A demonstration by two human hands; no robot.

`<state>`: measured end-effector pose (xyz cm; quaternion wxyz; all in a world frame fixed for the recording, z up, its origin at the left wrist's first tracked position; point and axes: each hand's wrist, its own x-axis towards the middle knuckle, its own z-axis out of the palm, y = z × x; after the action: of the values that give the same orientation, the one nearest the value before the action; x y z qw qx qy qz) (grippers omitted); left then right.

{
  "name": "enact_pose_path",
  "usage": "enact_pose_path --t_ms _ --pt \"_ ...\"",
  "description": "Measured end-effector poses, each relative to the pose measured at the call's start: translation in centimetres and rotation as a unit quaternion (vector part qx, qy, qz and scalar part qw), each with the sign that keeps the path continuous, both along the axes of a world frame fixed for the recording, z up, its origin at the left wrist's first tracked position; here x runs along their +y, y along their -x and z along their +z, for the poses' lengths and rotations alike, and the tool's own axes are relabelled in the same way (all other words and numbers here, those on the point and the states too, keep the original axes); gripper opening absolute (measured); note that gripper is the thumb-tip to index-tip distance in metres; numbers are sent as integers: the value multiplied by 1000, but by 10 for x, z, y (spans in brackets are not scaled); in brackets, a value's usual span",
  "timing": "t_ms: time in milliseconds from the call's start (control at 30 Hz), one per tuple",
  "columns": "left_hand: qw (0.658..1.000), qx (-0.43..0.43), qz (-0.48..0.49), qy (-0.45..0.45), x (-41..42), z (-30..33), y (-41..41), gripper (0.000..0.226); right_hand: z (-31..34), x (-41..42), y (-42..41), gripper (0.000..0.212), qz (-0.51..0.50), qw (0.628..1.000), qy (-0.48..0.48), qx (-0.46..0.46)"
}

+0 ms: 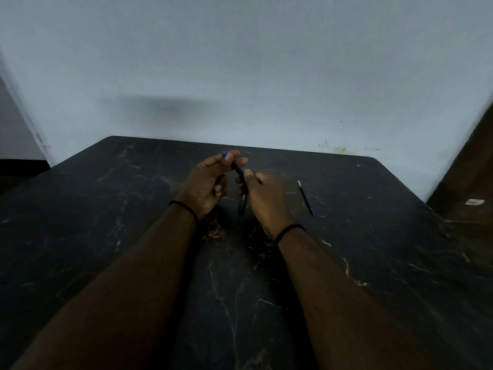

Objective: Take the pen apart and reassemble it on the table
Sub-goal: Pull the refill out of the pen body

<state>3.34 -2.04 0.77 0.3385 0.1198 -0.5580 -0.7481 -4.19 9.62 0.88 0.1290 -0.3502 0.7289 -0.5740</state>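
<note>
arms: bare, sleeveless; wrists: thin black band (186,208) on each

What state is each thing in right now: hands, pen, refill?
Left hand: pinches the pen's far end.
Right hand: grips the pen's near part.
Pen: held above the table, refill out.
Refill: lying on the table, right of the hands.

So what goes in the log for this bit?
left hand: pinches pen barrel | right hand: grips barrel | refill: on table, right of hands
</note>
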Motion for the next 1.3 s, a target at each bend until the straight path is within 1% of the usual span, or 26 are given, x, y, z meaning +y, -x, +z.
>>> enact_pose_path --t_ms 100,167,233,267,367,467,500,567,667,767,867,933,967,1000,1100,1200,1300 --pt "1000 -2 -1 2 -1 -2 2 18 -1 -2 3 31 -13 1000 8 23" --pt "1000 2 0 2 -3 -3 2 17 -3 -1 5 23 -6 999 21 37" --pt "1000 5 3 0 -4 -5 2 17 -7 1 5 11 19 999 47 15" --pt "1000 5 5 0 -5 -5 3 18 -8 1 4 10 29 998 58 -1" --pt "1000 3 7 4 -5 -6 3 18 -9 0 3 13 30 998 57 -14" --pt "1000 14 6 -5 -6 -5 3 18 -4 -1 4 32 16 1000 17 0" --pt "1000 14 5 -8 -6 -5 3 18 -3 -1 5 34 16 1000 8 14" --pt "1000 14 4 -10 -7 -6 3 18 -3 0 5 31 12 999 5 43" --pt "1000 18 3 -9 -7 -7 2 19 -4 1 5 13 14 998 43 37" --pt "1000 17 6 -6 -5 -7 2 24 -6 2 4 24 12 998 55 36" --pt "1000 8 10 -4 -5 -6 3 19 -3 2 1 13 26 999 28 19" --pt "1000 6 11 -3 -5 -5 2 18 -1 0 1 34 16 999 8 28" --pt "1000 6 12 -4 -5 -5 2 18 -1 0 2 38 11 999 5 33" --pt "1000 7 13 -4 -4 -5 2 18 -2 -1 3 36 10 999 7 38" --pt "1000 3 11 -2 -3 -5 1 26 -5 0 4 18 12 999 33 36" --pt "1000 1 13 0 -3 -6 2 25 -8 1 5 24 8 998 54 32" --pt "1000 -2 11 0 -5 -6 2 22 -8 0 4 18 25 998 58 32"
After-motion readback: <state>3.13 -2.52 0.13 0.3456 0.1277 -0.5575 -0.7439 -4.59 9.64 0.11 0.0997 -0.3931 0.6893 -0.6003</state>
